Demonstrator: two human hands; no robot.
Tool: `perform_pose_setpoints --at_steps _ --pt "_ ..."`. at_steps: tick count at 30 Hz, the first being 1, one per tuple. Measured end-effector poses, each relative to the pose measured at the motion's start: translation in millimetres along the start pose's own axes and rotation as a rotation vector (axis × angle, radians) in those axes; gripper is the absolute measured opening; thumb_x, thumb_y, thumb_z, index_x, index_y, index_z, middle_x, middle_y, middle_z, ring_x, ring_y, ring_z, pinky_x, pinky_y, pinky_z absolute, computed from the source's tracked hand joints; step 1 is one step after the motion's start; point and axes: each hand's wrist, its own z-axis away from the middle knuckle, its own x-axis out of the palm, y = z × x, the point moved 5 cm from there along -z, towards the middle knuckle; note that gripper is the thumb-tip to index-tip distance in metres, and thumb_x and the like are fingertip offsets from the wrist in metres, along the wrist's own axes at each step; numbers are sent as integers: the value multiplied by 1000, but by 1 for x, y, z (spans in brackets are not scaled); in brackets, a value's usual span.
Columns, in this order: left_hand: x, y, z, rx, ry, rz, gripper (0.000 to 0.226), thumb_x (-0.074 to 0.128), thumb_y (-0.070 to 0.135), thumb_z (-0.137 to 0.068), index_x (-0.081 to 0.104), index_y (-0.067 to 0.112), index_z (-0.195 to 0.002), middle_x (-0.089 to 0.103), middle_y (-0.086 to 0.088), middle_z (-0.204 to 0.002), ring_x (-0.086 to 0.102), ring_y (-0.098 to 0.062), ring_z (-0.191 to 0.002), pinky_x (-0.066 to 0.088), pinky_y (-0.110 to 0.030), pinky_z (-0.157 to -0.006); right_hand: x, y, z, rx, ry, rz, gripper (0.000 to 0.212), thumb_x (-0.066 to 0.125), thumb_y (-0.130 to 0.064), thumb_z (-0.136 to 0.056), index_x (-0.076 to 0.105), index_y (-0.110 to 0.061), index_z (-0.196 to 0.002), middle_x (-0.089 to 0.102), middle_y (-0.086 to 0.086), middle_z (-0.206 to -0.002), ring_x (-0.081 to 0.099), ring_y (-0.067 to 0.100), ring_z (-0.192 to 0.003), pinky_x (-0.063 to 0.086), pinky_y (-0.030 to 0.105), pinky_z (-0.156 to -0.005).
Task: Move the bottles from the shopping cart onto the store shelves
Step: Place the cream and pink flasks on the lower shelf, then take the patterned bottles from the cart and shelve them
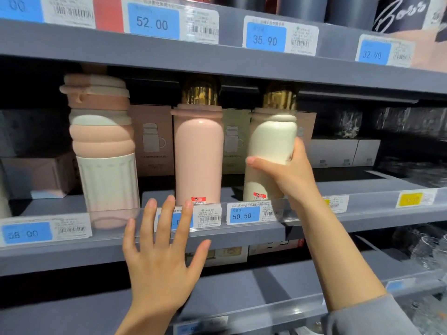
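- The grey shelf (242,234) runs across the view from 9 to 3 o'clock, with blue price tags clipped along its front lip; another shelf edge with tags crosses above at 12 o'clock.
- The ribbed pink-and-cream bottle (102,151) stands upright at 9 o'clock on the shelf, well left of the others, its lid nearly reaching the shelf above.
- The pink bottle (198,155) with a gold cap stands upright near the centre, just beside the cream one and apart from it.
- The cream bottle (271,151), also gold-capped, sits at about 2 o'clock from centre, its base at the shelf — whether it rests fully on the board cannot be told; it leans slightly.
- The right hand (287,170) grips this cream bottle around its middle, thumb across the front and fingers curled behind.
- The left hand (160,250) is at 6 o'clock, fingers straight and spread apart, holding nothing — its fingertips overlap the shelf lip below the pink bottle.
- Boxes (151,139) printed with a mug outline stand behind the bottles.
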Motion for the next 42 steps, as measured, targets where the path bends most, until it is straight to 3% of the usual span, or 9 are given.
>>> perform_pose_setpoints --at_steps 4,13,18,21,25,29,36,39,42 --pt "0 0 0 -2 -5 11 61 32 56 -95 37 21 -145 36 -10 -148 30 -35 -139 17 -53 -113 9 -4 -3 -65 -33 233 82 85 -48 -61 36 -27 -124 53 -4 -114 56 18 -99 54 41 -79" --pt "-2 2 1 -15 -65 4 63 29 56 -97 37 18 -146 39 -12 -150 29 -36 -141 16 -53 -115 1 2 0 -100 31 320 92 79 -60 -62 34 -21 -131 52 -1 -119 55 20 -103 52 45 -85" --pt "-7 1 1 -27 -144 31 65 23 57 -98 29 20 -151 26 -11 -158 20 -33 -146 9 -49 -118 -1 5 21 -171 53 387 117 73 -67 -63 9 -23 -151 37 5 -145 44 25 -127 45 46 -99" --pt "-21 0 14 -38 -195 121 65 36 51 -94 28 21 -151 21 -10 -160 17 -29 -147 7 -44 -119 0 4 61 -368 115 292 102 74 -53 -75 18 -13 -151 34 8 -146 36 22 -133 38 40 -107" --pt "-53 -2 67 -145 -279 267 55 52 40 -88 45 24 -140 44 -3 -148 44 -21 -131 38 -34 -103 9 6 128 -514 82 104 66 70 -26 -82 42 -3 -138 42 14 -138 40 22 -130 30 15 -107" --pt "-101 -31 129 -366 -377 309 32 53 44 -86 69 26 -107 69 14 -105 59 -3 -97 44 -19 -83 54 20 185 -205 -320 -61 36 70 -34 -81 55 -36 -114 62 -9 -108 60 8 -101 47 23 -89" --pt "-226 -144 294 -958 -540 403 30 56 52 -76 72 36 -96 61 42 -98 59 17 -88 42 -2 -78 180 17 363 -177 -980 111 25 66 -46 -82 58 -32 -101 60 -14 -78 59 5 -68 45 19 -65" --pt "-297 -185 366 -1060 -673 414 37 53 58 -73 64 47 -107 54 49 -102 56 23 -86 40 1 -77 237 2 465 -133 -1248 179 25 67 -38 -87 58 -28 -108 64 -9 -86 59 5 -73 46 26 -69" --pt "-363 -227 433 -1237 -765 425 26 55 61 -71 66 56 -94 57 49 -90 58 19 -83 44 -4 -76 285 -22 569 -214 -1558 271 37 59 -49 -87 55 -23 -113 62 0 -91 57 13 -79 47 34 -73"
